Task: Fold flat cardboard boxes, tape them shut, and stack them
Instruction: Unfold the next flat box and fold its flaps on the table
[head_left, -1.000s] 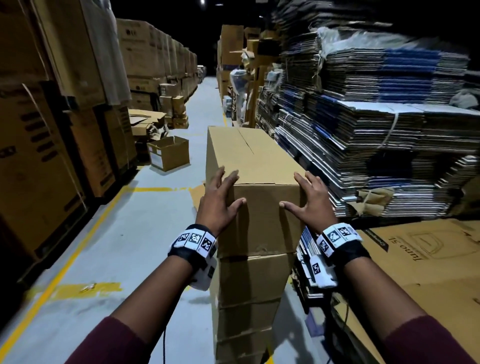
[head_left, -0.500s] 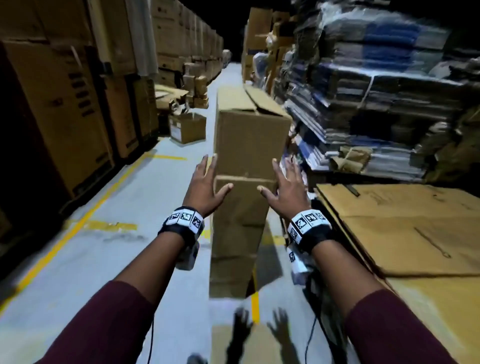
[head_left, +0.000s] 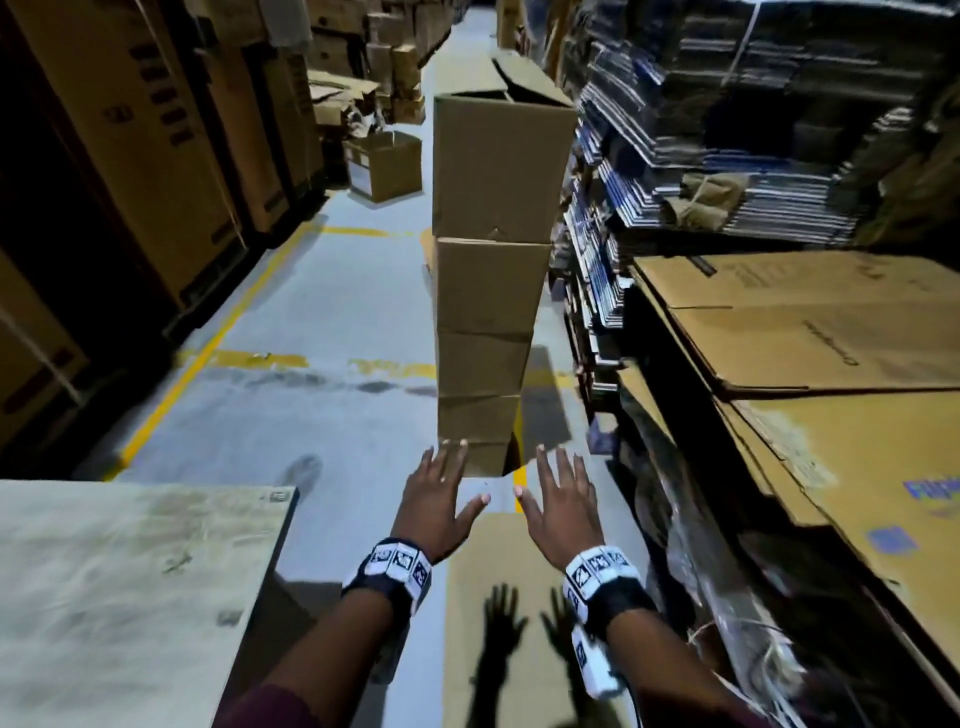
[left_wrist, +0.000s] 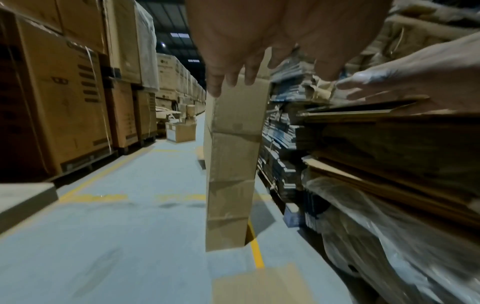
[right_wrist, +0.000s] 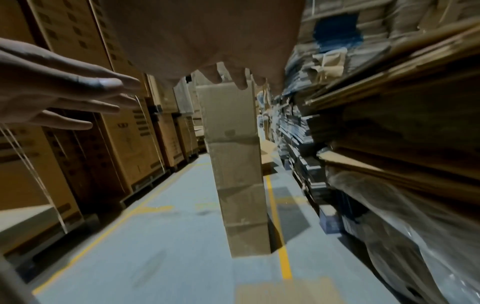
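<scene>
A tall stack of folded brown boxes (head_left: 488, 291) stands on the grey floor in the aisle, several high. The top box (head_left: 501, 166) has one flap lifted at its far edge. Both wrist views show the same stack (left_wrist: 231, 164) (right_wrist: 237, 174) ahead. My left hand (head_left: 436, 499) and right hand (head_left: 563, 504) hover side by side in front of the stack's base, fingers spread and straight, holding nothing and apart from the boxes. A flat cardboard sheet (head_left: 498, 623) lies on the floor under my hands, with their shadows on it.
A pale worktable (head_left: 130, 597) sits at my near left. Flat cardboard piles (head_left: 810, 322) and bundled flattened boxes (head_left: 727, 130) line the right. Large cartons (head_left: 156, 130) wall the left, and a small open box (head_left: 384, 166) stands on the floor. A yellow line (head_left: 208, 353) marks the aisle.
My hands came off the top box and dropped low as I backed away. The stack now stands free, farther from me, and the view tilted down.
</scene>
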